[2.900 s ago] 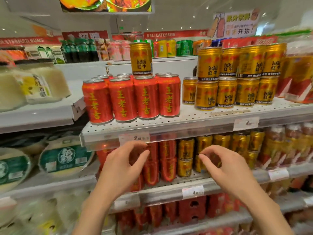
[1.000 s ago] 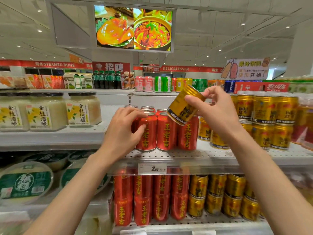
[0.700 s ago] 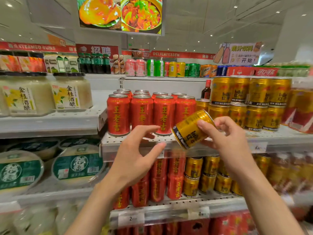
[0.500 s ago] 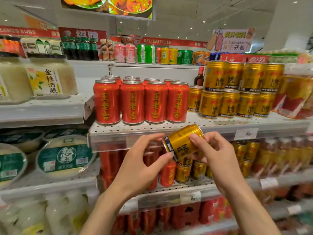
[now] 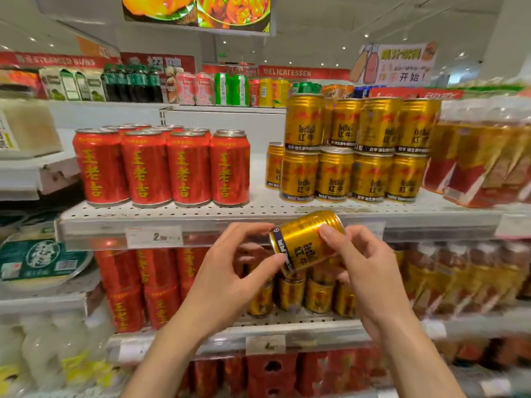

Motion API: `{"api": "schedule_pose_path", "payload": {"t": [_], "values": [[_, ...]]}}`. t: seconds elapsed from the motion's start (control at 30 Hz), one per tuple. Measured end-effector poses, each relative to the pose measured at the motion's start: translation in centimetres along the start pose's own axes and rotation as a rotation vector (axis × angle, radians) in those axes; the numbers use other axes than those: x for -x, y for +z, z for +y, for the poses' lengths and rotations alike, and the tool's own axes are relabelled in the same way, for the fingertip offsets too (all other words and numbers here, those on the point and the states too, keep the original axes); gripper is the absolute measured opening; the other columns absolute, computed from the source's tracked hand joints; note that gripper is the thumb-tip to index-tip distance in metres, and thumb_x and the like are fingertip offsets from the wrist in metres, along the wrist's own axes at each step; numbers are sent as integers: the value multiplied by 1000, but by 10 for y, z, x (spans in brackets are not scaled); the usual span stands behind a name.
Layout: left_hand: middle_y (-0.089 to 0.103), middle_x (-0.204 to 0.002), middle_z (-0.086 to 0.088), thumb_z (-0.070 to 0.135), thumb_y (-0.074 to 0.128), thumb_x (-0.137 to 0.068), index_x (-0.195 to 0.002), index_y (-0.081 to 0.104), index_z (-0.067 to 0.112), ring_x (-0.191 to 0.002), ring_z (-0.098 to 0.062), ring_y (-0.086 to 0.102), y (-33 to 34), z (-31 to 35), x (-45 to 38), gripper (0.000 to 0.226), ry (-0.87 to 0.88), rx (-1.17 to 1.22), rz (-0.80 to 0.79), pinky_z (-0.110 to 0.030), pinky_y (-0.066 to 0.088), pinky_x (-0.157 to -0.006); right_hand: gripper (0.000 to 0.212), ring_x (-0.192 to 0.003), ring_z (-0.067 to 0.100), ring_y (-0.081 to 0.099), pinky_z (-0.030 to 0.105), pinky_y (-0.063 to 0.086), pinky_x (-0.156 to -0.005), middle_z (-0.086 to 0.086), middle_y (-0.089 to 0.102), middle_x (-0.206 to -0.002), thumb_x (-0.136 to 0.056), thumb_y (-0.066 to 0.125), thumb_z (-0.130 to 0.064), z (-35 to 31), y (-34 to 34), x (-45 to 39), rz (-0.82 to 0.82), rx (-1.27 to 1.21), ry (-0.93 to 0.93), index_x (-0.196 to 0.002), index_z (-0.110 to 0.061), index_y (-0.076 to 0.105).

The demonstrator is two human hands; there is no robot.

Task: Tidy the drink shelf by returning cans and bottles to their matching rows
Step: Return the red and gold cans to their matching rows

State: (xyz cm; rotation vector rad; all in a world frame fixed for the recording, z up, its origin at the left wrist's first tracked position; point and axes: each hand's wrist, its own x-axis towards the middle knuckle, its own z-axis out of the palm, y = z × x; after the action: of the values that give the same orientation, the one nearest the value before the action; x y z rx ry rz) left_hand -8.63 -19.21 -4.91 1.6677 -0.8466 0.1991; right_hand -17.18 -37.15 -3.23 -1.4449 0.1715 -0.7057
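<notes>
A small gold can [image 5: 306, 242] is held tilted in front of the upper shelf's [image 5: 258, 209] front edge, its dark-rimmed end pointing down and to the left. The right hand [image 5: 365, 271] wraps it from the right, thumb lying across the printed face and fingers curled behind. The left hand [image 5: 227, 274] meets it from the left — thumb tip and fingertips touching the can's lower rim, the palm open beneath, so both hands are pinching the same can between them.

On the upper shelf, a block of tall red cans [image 5: 163, 168] stands upright at the left, four across in the front row with more behind. Well to their right stand the gold cans [image 5: 353, 150], stacked two high (one single can sits just to the left of the stack, set back a little). Between the red block and the gold stack the shelf is bare perforated metal. Shrink-wrapped packs [image 5: 482, 159] lean at the far right.

On the lower shelf [image 5: 287, 323], behind the hands, more red cans [image 5: 143, 285] stand stacked at the left and more gold cans [image 5: 316, 294] just beside them — partly hidden by the fingers and blurred
</notes>
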Motion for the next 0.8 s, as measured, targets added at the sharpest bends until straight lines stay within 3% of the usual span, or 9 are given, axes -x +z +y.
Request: {"api": "schedule_pose_path", "payload": {"t": [0.1,0.23,0.3,0.43,0.53,0.7,0.8], "values": [[71,-117,7,33,78,-86,-119,66,37,-99,-15,72,41,18,-10,36,-16,1,19,-26,57,-86,50,-81,16,73,45,63,-83,1,72,-80,-72,76,-45,-12,-45,-19,-75,8,-9,-86,-3,53],[71,-113,9,26,79,-88,-119,66,38,-99,-11,70,80,43,-25,35,-48,-33,33,-20,55,-85,47,-82,14,75,39,64,-79,-1,74,-80,-80,74,-36,-30,-87,-45,-140,17,-55,-88,3,48],[70,-108,10,27,79,-87,-118,66,38,-97,-7,70,93,54,-33,35,-58,-52,55,-14,53,-82,38,-81,19,77,38,64,-74,-1,75,-78,-83,75,-33,-37,-101,-57,-166,18,-70,-85,-5,49],[68,-103,10,28,79,-87,-117,66,38,-96,-3,68,105,69,-44,34,-56,-96,76,-9,50,-79,35,-84,24,77,51,63,-80,2,76,-88,-81,77,-45,-46,-116,-75,-172,149,-136,-80,-21,52],[67,-104,9,29,79,-87,-117,66,37,-96,-4,69,107,71,-49,34,-24,-114,102,-11,51,-80,38,-84,14,75,48,63,-78,-5,75,-91,-80,78,-46,-56,-115,-81,-161,233,-215,-86,-18,54],[64,-114,10,29,76,-90,-121,65,34,-107,-5,65,94,65,-59,34,38,-154,117,-14,53,-81,37,-93,15,70,41,59,-79,-8,68,-100,-77,78,-55,-73,-96,-89,-165,460,-400,-91,-32,53],[60,-121,12,26,75,-92,-124,63,33,-110,-3,62,81,61,-71,35,77,-211,143,-11,51,-81,38,-95,11,67,35,59,-77,-9,64,-105,-80,78,-52,-88,-81,-98,-169,554,-543,-95,-29,52]]}}
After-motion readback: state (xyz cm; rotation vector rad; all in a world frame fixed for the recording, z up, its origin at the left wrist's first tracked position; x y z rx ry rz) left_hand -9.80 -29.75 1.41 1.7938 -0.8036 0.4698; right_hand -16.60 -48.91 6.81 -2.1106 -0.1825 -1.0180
